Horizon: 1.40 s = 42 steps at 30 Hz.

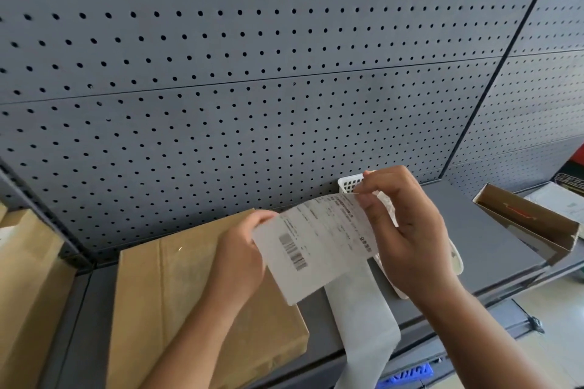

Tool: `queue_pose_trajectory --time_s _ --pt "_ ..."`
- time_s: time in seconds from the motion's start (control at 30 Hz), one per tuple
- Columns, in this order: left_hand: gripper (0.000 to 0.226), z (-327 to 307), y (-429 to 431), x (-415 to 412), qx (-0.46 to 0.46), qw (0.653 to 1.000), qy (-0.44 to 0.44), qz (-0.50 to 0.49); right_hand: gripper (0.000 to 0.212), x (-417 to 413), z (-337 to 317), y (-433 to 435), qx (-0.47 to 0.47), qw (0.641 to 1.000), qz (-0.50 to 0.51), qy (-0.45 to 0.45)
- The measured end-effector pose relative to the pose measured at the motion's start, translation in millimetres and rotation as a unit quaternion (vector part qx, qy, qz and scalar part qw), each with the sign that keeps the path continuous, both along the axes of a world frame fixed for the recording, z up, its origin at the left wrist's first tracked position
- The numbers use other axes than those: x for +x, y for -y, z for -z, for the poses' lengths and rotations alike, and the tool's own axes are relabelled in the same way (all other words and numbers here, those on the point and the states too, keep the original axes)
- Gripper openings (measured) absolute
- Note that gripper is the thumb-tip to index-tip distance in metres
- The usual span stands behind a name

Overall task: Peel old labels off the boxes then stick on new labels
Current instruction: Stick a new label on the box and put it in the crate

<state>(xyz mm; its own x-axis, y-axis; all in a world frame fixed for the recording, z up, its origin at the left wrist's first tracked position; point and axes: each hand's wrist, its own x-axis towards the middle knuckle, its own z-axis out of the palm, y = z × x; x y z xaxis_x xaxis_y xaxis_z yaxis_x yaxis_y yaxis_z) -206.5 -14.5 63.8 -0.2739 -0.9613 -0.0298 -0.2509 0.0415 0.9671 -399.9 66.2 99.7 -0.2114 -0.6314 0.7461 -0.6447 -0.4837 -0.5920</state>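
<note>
my left hand (240,257) and right hand (407,230) both pinch the label (316,246), held above the cardboard box (177,309) on the shelf (483,240)

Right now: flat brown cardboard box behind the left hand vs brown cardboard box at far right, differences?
Flat brown cardboard box is closed; far-right brown cardboard box is open, red mark inside. Flat box looks larger than the far-right box. Both sit on the grey shelf.

A packing or stockroom: grey pegboard (252,73) shelving, cardboard boxes (177,303).
</note>
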Motion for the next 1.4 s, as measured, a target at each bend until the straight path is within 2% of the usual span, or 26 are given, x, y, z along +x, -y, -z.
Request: queue_pose_trajectory --time_s 0.03,0.1,0.17,0.27,0.37,0.5,0.7,0.8,0.87,0.93,1.0,1.07,1.2,1.4 --pt "0.027 2 5 7 -0.013 0.999 -0.007 -0.029 0.011 1 -1 1 0.001 1.000 -0.008 0.003" --pt "0.037 -2 13 23 0.014 0.992 -0.109 -0.063 0.009 4 -3 3 0.007 1.000 -0.030 0.001" --pt "0.051 -10 14 39 0.014 0.986 -0.165 -0.006 0.009 9 -6 7 0.022 0.998 -0.051 -0.017" --pt "0.054 -22 2 48 -0.098 0.983 -0.078 0.133 0.008 18 -8 13 0.050 0.994 -0.087 -0.044" --pt "0.043 -30 -6 53 -0.130 0.978 -0.015 0.161 0.007 30 -9 19 0.071 0.988 -0.133 -0.042" --pt "0.010 -33 -18 60 -0.139 0.984 -0.036 0.109 0.008 47 -12 29 0.077 0.984 -0.155 -0.046" --pt "0.008 -30 -24 84 -0.094 0.990 -0.107 -0.013 0.025 73 -3 47 0.100 0.980 -0.165 -0.046" --pt "0.012 -28 -23 97 -0.063 0.988 -0.119 -0.070 0.051 87 5 50 0.150 0.970 -0.185 0.050" --pt "0.013 -22 -22 106 -0.029 0.983 -0.138 -0.118 0.050 95 5 53 0.202 0.955 -0.168 0.137" --pt "0.014 -17 -21 114 0.018 0.975 -0.162 -0.152 0.031 103 7 55 0.297 0.915 -0.173 0.213" --pt "0.014 -13 -20 120 0.063 0.965 -0.195 -0.166 0.021 112 11 54 0.405 0.857 -0.207 0.243" --pt "0.016 -9 -20 124 0.082 0.960 -0.207 -0.167 0.023 123 18 52 0.470 0.817 -0.237 0.234" --pt "0.017 3 -20 134 0.073 0.967 -0.172 -0.171 0.022 135 28 56 0.480 0.818 -0.212 0.236" --pt "0.015 26 -13 144 -0.008 0.988 0.014 -0.153 0.019 135 44 65 0.495 0.843 -0.151 0.145"
